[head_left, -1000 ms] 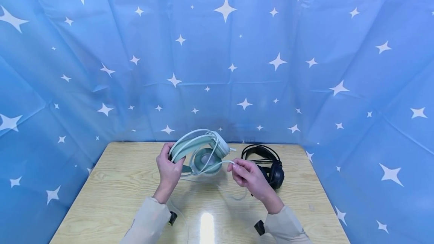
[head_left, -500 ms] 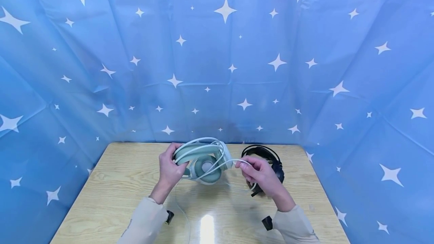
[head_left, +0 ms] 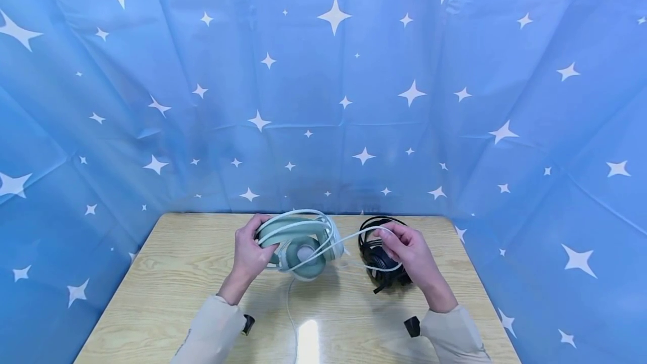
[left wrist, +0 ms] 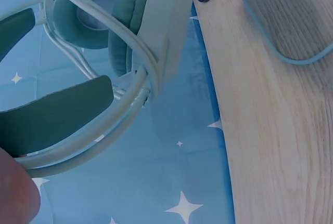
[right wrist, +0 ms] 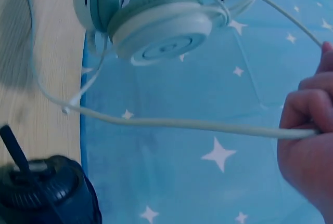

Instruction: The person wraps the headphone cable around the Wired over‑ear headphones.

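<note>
Pale green over-ear headphones (head_left: 305,260) are held above the table by my left hand (head_left: 249,251), which grips the headband (left wrist: 78,154) at its left end. The cushioned ear cups (right wrist: 166,24) hang to the right of that hand. A white cable (head_left: 354,236) runs from the headphones to my right hand (head_left: 411,251), whose curled fingers pinch it. In the right wrist view the cable (right wrist: 208,125) passes through the fist and leads back toward the table. Part of the cable is wrapped around the headband.
Behind and below my right hand, a black headset (head_left: 379,257) with a microphone boom lies on the wooden table (head_left: 167,285). A thin stretch of the pale cable trails toward the table's front. Blue star-patterned curtain (head_left: 323,100) surrounds the back and sides.
My right hand has moved right, drawing the cable farther from the headphones. The headphones have dropped slightly and turned in my left hand, which stays nearly in place.
</note>
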Tool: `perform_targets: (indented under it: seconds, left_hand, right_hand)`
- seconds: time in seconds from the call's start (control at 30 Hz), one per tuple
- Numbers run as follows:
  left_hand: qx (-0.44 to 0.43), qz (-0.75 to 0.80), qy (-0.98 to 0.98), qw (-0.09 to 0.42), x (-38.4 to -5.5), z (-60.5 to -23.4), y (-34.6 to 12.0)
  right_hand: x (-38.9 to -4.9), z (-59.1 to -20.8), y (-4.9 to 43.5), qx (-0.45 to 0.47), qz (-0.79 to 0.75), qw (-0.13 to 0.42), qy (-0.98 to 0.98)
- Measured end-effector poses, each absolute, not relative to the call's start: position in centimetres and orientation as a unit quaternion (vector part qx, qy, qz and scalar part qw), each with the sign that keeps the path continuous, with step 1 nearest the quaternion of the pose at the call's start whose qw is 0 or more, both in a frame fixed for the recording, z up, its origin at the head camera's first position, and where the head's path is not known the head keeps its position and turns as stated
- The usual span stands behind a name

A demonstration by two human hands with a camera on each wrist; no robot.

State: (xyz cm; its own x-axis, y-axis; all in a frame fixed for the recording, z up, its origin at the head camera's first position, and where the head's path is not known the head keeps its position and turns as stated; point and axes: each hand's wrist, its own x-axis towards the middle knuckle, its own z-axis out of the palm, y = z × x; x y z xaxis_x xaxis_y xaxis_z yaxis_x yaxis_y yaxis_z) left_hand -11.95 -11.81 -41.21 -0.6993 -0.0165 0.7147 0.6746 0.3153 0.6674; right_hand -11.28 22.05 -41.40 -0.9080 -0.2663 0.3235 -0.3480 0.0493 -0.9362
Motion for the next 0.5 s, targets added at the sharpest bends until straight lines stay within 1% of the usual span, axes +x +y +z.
perform_targets:
  seconds: [0.2, 0.3, 0.5]
  left_hand:
    - [-0.243, -0.552, -0.743, 0.292, -13.3, -43.2, -12.6]
    - [-0.245, -0.559, -0.745, 0.271, -13.9, -44.1, -12.9]
    - [-0.25, -0.568, -0.747, 0.237, -13.8, -43.9, -12.9]
  right_hand:
    - [-12.0, -41.4, 22.3, 0.127, 0.54, 0.091, -0.827]
    - [-12.4, -41.5, 22.4, 0.12, 0.516, 0.118, -0.84]
    - [-12.8, -41.9, 22.5, 0.123, 0.505, 0.164, -0.839]
